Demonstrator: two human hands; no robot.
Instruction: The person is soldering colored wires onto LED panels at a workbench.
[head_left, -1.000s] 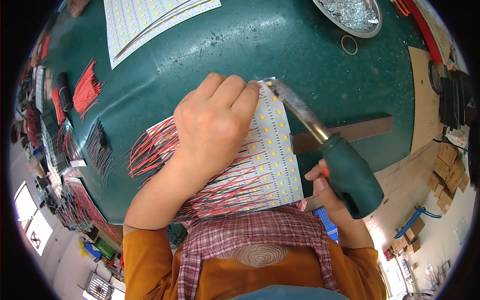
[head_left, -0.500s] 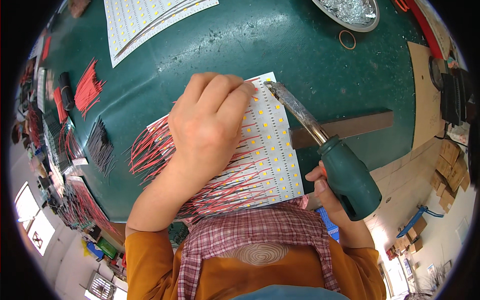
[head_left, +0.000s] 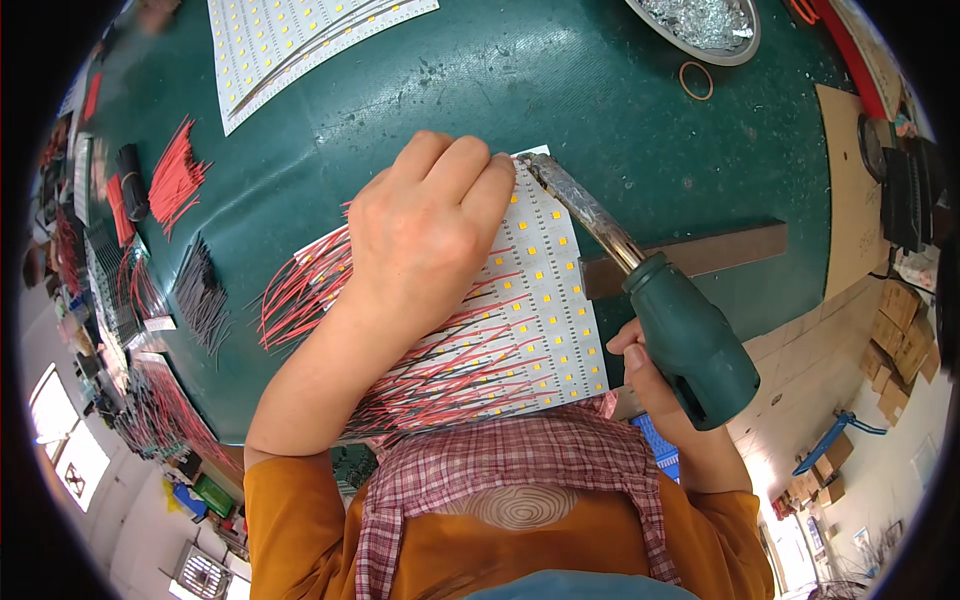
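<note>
My right hand [head_left: 650, 375] grips the dark green handle of a soldering iron [head_left: 695, 340]. Its dull metal tip points up-left and meets the far edge of a white LED board [head_left: 575, 330], close to my left fingertips. My left hand [head_left: 430, 230] is closed in a pinch at that edge. A thin wire seems to be in the pinch, mostly hidden by the fingers. The board carries yellow LED squares in rows, and many red and black wires [head_left: 440, 380] trail leftward from it, partly under my left forearm.
A brown bar [head_left: 720, 248] lies right of the board, beneath the iron. Red wires [head_left: 178, 178] and black wires [head_left: 202, 295] lie in piles at left. More LED boards [head_left: 300, 50] sit at the far side, with a metal bowl of shiny scraps [head_left: 738, 55] and a ring [head_left: 695, 80] at far right.
My left hand has shifted slightly right and away from me, toward the board's far edge. The iron has moved a little left and up, bringing its tip nearer my left fingertips.
</note>
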